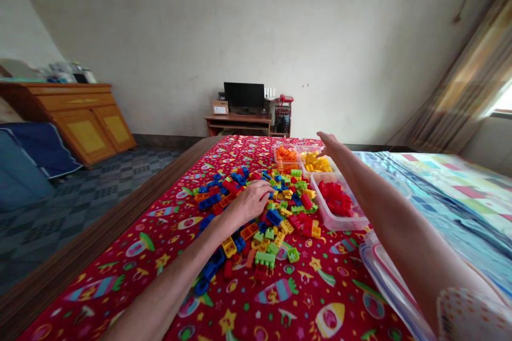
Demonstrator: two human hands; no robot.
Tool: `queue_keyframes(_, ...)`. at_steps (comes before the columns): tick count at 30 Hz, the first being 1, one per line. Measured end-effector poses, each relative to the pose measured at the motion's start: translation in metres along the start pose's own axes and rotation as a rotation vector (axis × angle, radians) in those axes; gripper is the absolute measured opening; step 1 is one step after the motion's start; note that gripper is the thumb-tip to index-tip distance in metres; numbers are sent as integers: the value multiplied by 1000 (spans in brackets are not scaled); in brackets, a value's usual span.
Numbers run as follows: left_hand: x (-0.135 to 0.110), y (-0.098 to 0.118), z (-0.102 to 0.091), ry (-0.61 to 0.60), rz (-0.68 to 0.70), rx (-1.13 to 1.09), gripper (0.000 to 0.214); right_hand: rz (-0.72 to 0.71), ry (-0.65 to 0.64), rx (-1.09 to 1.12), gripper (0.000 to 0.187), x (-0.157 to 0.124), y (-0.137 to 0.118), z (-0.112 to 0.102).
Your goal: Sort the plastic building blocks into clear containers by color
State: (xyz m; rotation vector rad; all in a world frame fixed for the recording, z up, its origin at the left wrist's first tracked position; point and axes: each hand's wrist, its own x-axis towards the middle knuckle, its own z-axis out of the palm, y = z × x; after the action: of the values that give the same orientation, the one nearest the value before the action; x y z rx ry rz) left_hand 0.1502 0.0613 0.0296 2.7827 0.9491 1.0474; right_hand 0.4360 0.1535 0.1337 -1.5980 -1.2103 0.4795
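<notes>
A heap of coloured plastic building blocks (264, 208) lies on a red patterned cloth (312, 298). My left hand (252, 200) rests on the heap with its fingers curled down among the blocks; what they hold is hidden. My right hand (328, 141) reaches far out over the clear tub of yellow blocks (316, 161), fingers bent downward, with nothing visible in them. Beside it stand a tub of orange blocks (286, 155) and, nearer, a tub of red blocks (338, 201).
A clear plastic lid (384, 277) lies under my right forearm at the cloth's right edge. The table's wooden edge (100, 234) runs along the left. A desk with a monitor (244, 98) stands at the far wall, a wooden cabinet (80, 117) at the left.
</notes>
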Motion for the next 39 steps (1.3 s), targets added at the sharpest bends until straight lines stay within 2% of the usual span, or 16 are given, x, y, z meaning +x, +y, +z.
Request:
queue_keyframes(4, -1, 8, 4, -99, 102, -23, 22, 203, -62, 163, 8, -12, -21, 12)
queue_keyframes(5, -2, 12, 5, -145, 131, -16, 22, 207, -111, 218, 5, -20, -26, 16)
queue_keyframes(7, -5, 19, 6, -233, 162, 21, 28, 120, -239, 245, 7, -40, -33, 24)
queue_keyframes(9, -8, 25, 6, -300, 168, 58, 35, 0, -367, 107, 13, -65, -35, 35)
queue_keyframes(11, -9, 28, 6, -340, 163, 67, 32, -123, -449, -171, 18, -93, -32, 46)
queue_keyframes(12, -9, 28, 6, -355, 154, 66, 26, -222, -466, -313, 19, -106, -30, 51)
queue_keyframes(14, -8, 24, 4, -357, 107, 67, 13, -365, -418, -514, 24, -131, -24, 61)
queue_keyframes(16, -6, 18, 0, -337, 42, 64, 6, -378, -367, -632, 31, -153, -19, 68)
queue_keyframes(20, -4, 3, -12, -289, -82, 70, 10, -264, -380, -805, 39, -184, -10, 68)
queue_keyframes(23, -6, -7, -20, -238, -141, 175, 9, -286, -455, -911, 38, -194, -6, 61)
queue_keyframes(28, -8, -14, -27, -234, -153, 242, 12, -405, -602, -983, 34, -196, -3, 54)
queue_keyframes(32, -6, -7, -19, -210, -83, 212, 13, -449, -601, -973, 35, -194, 2, 55)
queue_keyframes(39, -7, 7, -2, -311, 49, 63, 24, -387, -532, -921, 33, -193, 12, 65)
